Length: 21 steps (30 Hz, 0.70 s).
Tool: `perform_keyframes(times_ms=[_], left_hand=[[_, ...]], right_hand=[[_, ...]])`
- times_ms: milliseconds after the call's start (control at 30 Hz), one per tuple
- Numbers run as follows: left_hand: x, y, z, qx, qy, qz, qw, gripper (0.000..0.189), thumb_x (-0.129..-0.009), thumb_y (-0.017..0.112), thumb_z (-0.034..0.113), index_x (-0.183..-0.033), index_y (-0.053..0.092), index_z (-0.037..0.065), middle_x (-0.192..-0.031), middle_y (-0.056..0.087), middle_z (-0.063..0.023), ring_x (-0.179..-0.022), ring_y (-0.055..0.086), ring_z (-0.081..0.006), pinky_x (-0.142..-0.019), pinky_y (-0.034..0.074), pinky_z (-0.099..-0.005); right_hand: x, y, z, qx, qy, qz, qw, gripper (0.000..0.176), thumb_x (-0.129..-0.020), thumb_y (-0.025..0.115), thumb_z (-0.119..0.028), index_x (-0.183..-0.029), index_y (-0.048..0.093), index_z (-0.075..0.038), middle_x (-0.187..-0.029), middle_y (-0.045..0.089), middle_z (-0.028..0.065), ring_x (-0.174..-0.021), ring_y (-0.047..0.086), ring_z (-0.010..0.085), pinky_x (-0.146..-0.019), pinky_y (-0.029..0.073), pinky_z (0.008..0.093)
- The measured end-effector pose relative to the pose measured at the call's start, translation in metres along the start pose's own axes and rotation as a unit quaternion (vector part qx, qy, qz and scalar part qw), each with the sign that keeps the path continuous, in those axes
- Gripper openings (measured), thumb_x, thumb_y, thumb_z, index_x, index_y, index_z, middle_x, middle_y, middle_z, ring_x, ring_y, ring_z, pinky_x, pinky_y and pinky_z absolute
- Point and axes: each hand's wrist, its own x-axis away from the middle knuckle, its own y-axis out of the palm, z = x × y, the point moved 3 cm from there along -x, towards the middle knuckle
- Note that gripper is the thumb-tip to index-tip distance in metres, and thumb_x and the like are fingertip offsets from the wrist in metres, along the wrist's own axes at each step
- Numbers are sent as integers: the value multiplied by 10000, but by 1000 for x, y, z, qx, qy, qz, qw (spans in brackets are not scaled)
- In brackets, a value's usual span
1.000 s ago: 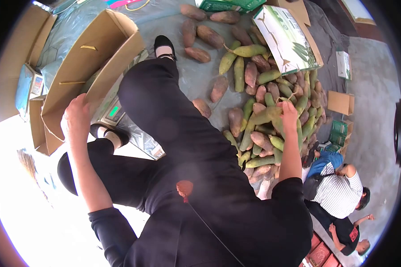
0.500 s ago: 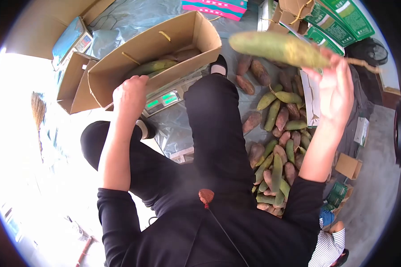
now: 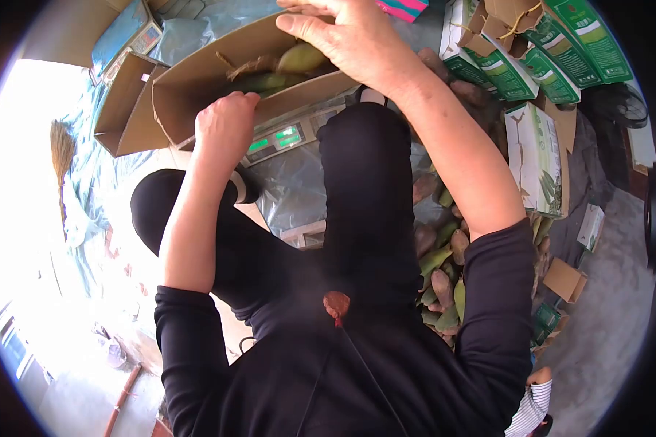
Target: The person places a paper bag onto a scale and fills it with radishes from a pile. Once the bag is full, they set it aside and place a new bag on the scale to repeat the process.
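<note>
A long open cardboard box stands on a scale with lit green digits. My left hand is closed over the box's near edge. Above the right part of the box, my right hand has its fingers stretched out and holds nothing; the fingertips are partly cut off by the top of the view. Inside the box lie long green fruits, among them a pale green fruit below my right hand and a darker green fruit, near a brown stem.
A pile of green and brown long fruits lies to the right of my legs, partly hidden by my right arm. Green printed cartons and a white carton stand at upper right. A broom is at left. Another person's striped sleeve shows at lower right.
My right hand has moved left from above the fruit pile to over the box and let go of the long green fruit. My left hand stays on the box edge.
</note>
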Motion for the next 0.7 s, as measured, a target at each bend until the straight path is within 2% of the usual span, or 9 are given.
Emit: perform_keyframes(times_ms=[67, 100, 167, 233, 300, 433, 500, 567, 700], left_hand=[[1, -3, 0, 4, -8, -3, 1000, 245, -844, 535, 146, -1063, 644, 127, -983, 644, -102, -910, 625, -307, -781, 500, -422], [1, -1, -1, 5, -9, -5, 1000, 245, -844, 535, 146, -1063, 644, 127, -983, 644, -102, -910, 625, -307, -781, 500, -422], [3, 1, -4, -11, 19, 37, 999, 141, -838, 560, 124, -957, 633, 109, -890, 632, -91, -852, 640, -305, -701, 525, -413], [4, -1, -5, -4, 15, 37, 999, 149, -838, 564, 136, -968, 633, 111, -897, 632, -92, -857, 639, -306, -706, 522, -415], [5, -2, -4, 4, 16, 35, 999, 159, -838, 569, 148, -979, 633, 112, -904, 633, -93, -862, 637, -307, -711, 519, -418], [8, -6, -4, 27, 16, 31, 999, 222, -826, 592, 203, -1028, 632, 120, -974, 640, -99, -906, 627, -306, -762, 505, -437], [7, -7, -3, 18, 6, 33, 999, 274, -824, 598, 217, -1084, 627, 136, -1033, 639, -96, -938, 620, -309, -788, 500, -435], [2, -1, -8, 13, -9, 21, 1000, 312, -823, 602, 225, -1125, 618, 145, -1073, 634, -95, -962, 613, -309, -811, 494, -430], [3, -7, -3, 18, 4, 41, 999, 310, -831, 601, 212, -1133, 613, 143, -1090, 629, -94, -972, 604, -317, -814, 489, -407]], right_hand=[[1, 2, 21, -119, -70, 50, 989, 280, -913, 576, -191, -1073, 604, 37, -945, 669, 145, -899, 627, 179, -780, 481, 298], [9, -9, 22, -116, -20, 59, 991, 277, -916, 573, -189, -1075, 608, 34, -978, 666, 152, -914, 631, 206, -796, 485, 312], [25, -26, 47, -167, -21, 114, 979, 328, -866, 625, -222, -1084, 589, 20, -978, 657, 201, -917, 643, 281, -795, 492, 359], [53, -42, 78, -119, 82, 126, 981, 307, -953, 504, -268, -1147, 600, -50, -1115, 630, 71, -1039, 587, 170, -826, 484, 319], [89, -55, 115, -147, 153, 172, 962, 287, -909, 585, -283, -1088, 645, -67, -990, 671, 32, -945, 612, 108, -758, 464, 263], [179, -59, 184, -132, 323, 224, 910, 267, -916, 567, -248, -1098, 640, -67, -985, 670, 20, -895, 617, 98, -710, 464, 238], [230, -53, 217, -109, 379, 217, 893, 294, -929, 542, -274, -1130, 616, -72, -1014, 657, 26, -908, 603, 114, -742, 461, 265], [282, -43, 243, -141, 439, 232, 857, 293, -913, 563, -287, -1117, 625, -87, -961, 661, 2, -853, 598, 93, -686, 442, 253], [357, -33, 257, -106, 505, 264, 815, 265, -886, 575, -213, -1062, 639, -25, -890, 665, 43, -779, 609, 121, -635, 451, 253]])
